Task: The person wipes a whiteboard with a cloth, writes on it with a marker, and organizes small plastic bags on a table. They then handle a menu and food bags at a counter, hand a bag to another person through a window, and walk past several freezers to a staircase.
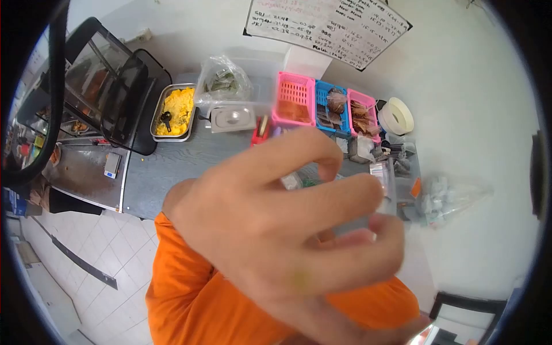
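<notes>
Left hand (259,224) occupies the foreground, its back to the lens, well nearer the camera than the blue basket (323,92). Fingers are half curled with gaps between them; the palm faces away, so whether it has hold of anything cannot be told. No second hand can be made out. Nearest in the line of sight is a green item (311,182), too blurred to identify, on the counter (146,178) in front of the blue basket, seen between the fingers.

Left of the blue basket, in order: pink basket (295,86), steel tin (233,118), steel tray (171,138) of yellow food (181,105).

Recommended handling: keep the wrist loose and the fingertips clear of the lens. As the hand masks much of the area before the blue basket, angle it aside until the contact point is visible; only then tighten the fingers.
</notes>
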Tool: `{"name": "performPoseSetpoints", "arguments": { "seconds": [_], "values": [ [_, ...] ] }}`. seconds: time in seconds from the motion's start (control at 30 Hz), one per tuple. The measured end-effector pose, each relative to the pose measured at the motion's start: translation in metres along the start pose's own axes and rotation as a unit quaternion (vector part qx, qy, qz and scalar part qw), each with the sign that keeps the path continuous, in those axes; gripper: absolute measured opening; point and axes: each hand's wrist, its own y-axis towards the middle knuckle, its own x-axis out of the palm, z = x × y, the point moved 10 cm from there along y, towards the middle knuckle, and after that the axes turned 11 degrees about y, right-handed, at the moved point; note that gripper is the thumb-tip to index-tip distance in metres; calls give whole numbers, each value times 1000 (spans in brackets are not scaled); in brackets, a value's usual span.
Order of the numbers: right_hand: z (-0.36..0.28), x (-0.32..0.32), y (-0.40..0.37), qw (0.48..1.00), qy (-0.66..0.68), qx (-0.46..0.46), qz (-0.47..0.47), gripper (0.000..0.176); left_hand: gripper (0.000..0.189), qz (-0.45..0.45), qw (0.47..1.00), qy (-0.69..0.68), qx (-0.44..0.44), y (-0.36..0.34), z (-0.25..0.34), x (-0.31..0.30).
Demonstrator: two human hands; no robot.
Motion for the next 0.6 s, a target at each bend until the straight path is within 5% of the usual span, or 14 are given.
{"name": "performPoseSetpoints", "arguments": {
  "seconds": [0.1,0.2,0.27,0.33,0.4,0.47,0.5,0.53,0.6],
  "values": [
    [-2,-2,-4,1000,13,12,-7,16,14,-67,974,170,-132,1,-11,-6],
    [14,1,-12,999,21,33,10,15,17,-86,987,131,21,-12,2,-4],
    [27,-3,-17,998,28,60,24,14,29,284,951,-109,-51,-54,-18,-48],
    [21,-7,-15,999,18,36,36,13,40,418,886,-196,-41,-102,-44,-42],
    [20,-15,-6,998,15,40,52,14,41,269,954,-131,-15,-122,-59,-13],
    [28,-29,-2,996,9,50,71,14,35,-4,987,-67,-145,-141,-97,29],
    [38,-35,2,996,12,61,70,12,31,-158,958,-28,-239,-159,-124,53],
    [45,-41,10,995,17,72,68,11,31,-161,959,-31,-231,-166,-139,55],
    [52,-57,41,992,61,70,86,12,29,-337,868,-7,-363,-214,-209,94]
  ]
}}
